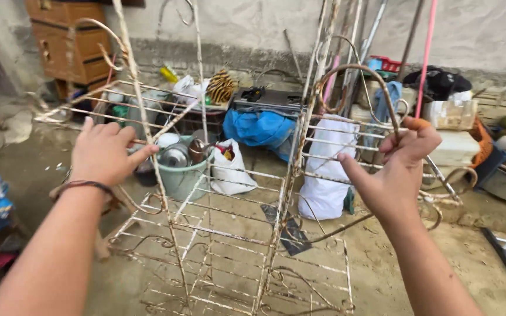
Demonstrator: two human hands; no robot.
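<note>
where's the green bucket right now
In the head view the green bucket stands on the ground left of centre, behind the rusty wire rack, just right of the left hand and beside a white bag.

Single head view, close, looking down-forward over hands toward cluttered wall

Wire rack in front; bucket behind it, sack right of bucket, drawers far left.

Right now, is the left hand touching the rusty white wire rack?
Touching. The head view shows the left hand closed around an upright bar of the wire rack.
</note>
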